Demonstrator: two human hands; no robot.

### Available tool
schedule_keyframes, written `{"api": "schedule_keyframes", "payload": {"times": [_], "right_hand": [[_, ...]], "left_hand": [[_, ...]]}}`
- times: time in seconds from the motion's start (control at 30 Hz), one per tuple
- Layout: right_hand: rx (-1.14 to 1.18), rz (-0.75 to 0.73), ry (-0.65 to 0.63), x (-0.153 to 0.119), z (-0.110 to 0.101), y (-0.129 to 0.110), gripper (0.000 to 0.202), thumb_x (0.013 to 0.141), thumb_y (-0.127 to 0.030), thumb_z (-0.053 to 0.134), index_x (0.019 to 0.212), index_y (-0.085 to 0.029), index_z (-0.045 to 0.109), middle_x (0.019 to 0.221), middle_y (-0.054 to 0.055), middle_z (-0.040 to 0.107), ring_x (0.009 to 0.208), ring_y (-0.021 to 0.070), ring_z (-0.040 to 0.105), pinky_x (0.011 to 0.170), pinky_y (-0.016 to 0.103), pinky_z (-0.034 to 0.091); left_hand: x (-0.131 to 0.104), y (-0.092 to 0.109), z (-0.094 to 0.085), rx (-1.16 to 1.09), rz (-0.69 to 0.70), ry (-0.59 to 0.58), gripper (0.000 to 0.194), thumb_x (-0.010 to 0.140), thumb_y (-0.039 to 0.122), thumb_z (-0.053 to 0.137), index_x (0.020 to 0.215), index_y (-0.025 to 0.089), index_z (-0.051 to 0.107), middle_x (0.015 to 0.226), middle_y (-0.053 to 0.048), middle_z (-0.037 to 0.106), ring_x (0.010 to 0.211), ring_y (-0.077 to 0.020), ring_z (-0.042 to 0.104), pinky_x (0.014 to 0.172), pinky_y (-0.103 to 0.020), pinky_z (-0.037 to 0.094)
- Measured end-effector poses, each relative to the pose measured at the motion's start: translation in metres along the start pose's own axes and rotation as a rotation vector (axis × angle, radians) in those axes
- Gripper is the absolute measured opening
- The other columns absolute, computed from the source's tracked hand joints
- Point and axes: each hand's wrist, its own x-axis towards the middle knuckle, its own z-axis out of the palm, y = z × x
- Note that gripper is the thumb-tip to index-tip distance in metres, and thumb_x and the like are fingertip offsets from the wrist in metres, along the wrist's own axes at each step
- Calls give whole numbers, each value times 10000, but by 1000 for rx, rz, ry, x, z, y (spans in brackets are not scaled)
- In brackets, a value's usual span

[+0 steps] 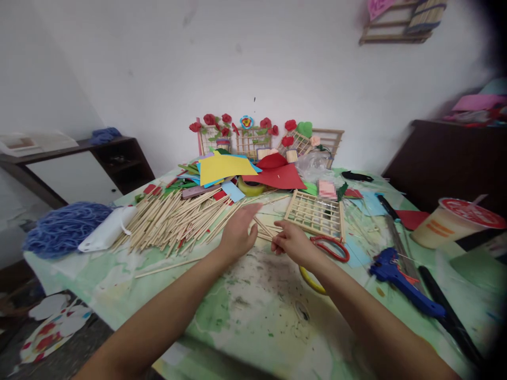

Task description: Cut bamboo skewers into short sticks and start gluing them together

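Wooden sticks, pale and thin [170,221], lie in a loose pile on the left half of the table [245,316]; a few others lie between the hands, near the table's middle. The left hand [238,232] is spread, thumb apart from the fingers, above these sticks; no grip is visible. The right hand [291,241] has curled fingers beside them; whether it holds one cannot be determined.

White markings on the red lid of the cream-coloured cup [439,227], near the table's right edge, are illegible, as are the orange marks on its wall. Writing on the pink panel [379,7] is unreadable; the top of the view cuts the panel off. Pixelation masks a small pink item [327,190] behind the square wooden lattice [312,214]. The right forearm partly hides a yellow ring-shaped handle [311,281].

Green-and-white patterned sheeting covers the table. Its far edge, bearing red paper flowers [209,119], faces a plain white wall [158,68]. A dark brown cabinet with a white door [73,174] stands beyond the left edge.
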Motion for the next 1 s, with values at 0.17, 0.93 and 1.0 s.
{"api": "schedule_keyframes", "payload": {"times": [0.17, 0.93, 1.0], "right_hand": [[112, 29, -54, -3, -2, -5, 298, 682, -37, 425, 924, -104, 587, 507, -34, 540, 449, 93, 507, 468, 200, 396], [-963, -120, 114, -63, -65, 48, 524, 704, -271, 542, 1201, -104, 542, 1215, 156, 564, 1161, 269, 475, 991, 357, 331], [-1006, -139, 135, -63, -60, 51, 569, 656, -202, 530, 1216, -97, 533, 1228, 161, 551, 1169, 274, 462, 1004, 371, 315]], "left_hand": [[-7, 9, 17, 167, 218, -410, 515, 784, 140, 518, 1293, 203, 475, 1224, -127, 576, 1147, -246, 511, 998, -419, 351], [-13, -1, 32, -713, -611, -77, 330, 712, 345, 691, 933, 136, 564, 874, -81, 676, 815, -185, 659, 815, -332, 474], [-13, 0, 33, -705, -623, -80, 320, 724, 350, 681, 933, 135, 569, 864, -75, 677, 808, -175, 659, 821, -326, 473]]}}
